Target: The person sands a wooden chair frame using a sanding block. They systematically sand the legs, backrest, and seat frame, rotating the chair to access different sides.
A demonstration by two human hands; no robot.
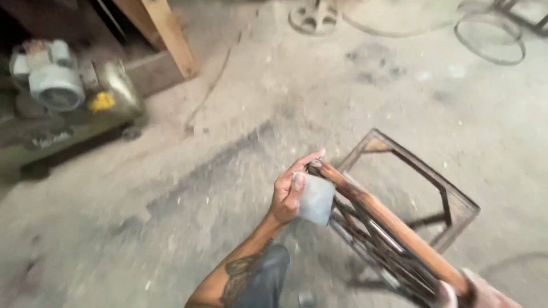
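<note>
The rusty metal frame [411,228] stands tilted on the dusty concrete floor [171,171], its top rail running long from ten o'clock down to four o'clock. The left hand [288,194] sits right at the rail's ten o'clock end, fingers folded around a grey abrasive sheet [315,199] pressed to the bar. The right hand [456,294] clasps the four o'clock end, mostly cut off by the edge. The rail looks brown, scabbed with rust, bare in streaks
</note>
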